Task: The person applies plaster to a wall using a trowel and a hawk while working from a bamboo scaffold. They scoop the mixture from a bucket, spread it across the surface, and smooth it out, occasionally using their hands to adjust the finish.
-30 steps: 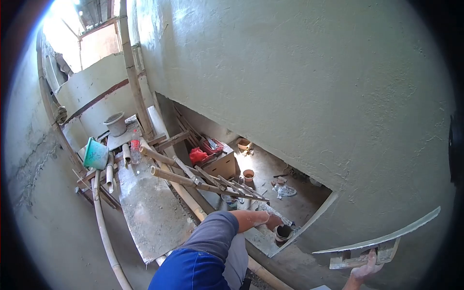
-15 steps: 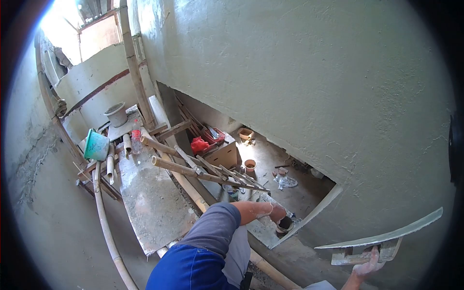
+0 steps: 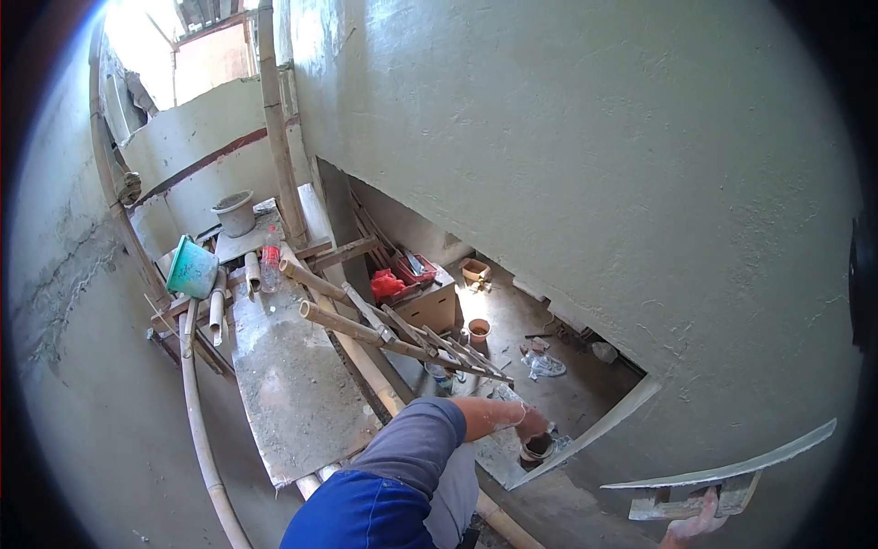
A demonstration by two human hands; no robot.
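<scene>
My left hand (image 3: pixel 534 425) reaches down to a small pot (image 3: pixel 538 446) on a board by the lower edge of the wall opening. Its fingers are hidden at the pot's rim, so what they hold cannot be made out. At the lower right, my right hand (image 3: pixel 700 522) is wrapped round the handle of a long plastering float (image 3: pixel 722 477). The float's thin blade faces up toward the plastered wall (image 3: pixel 585 156), with the wooden handle beneath it.
A dusty plank (image 3: pixel 297 393) on bamboo poles (image 3: pixel 207 457) carries a grey bucket (image 3: pixel 235 214) and a plastic bottle (image 3: pixel 271 265). A green bucket (image 3: pixel 193 267) hangs tilted beside it. A bamboo ladder (image 3: pixel 402 343) crosses the opening, with a red basket (image 3: pixel 416 267) beyond.
The view has shifted slightly, so the surroundings sit a little further right and the float a little lower. My left hand stays at the pot; my right hand keeps its hold.
</scene>
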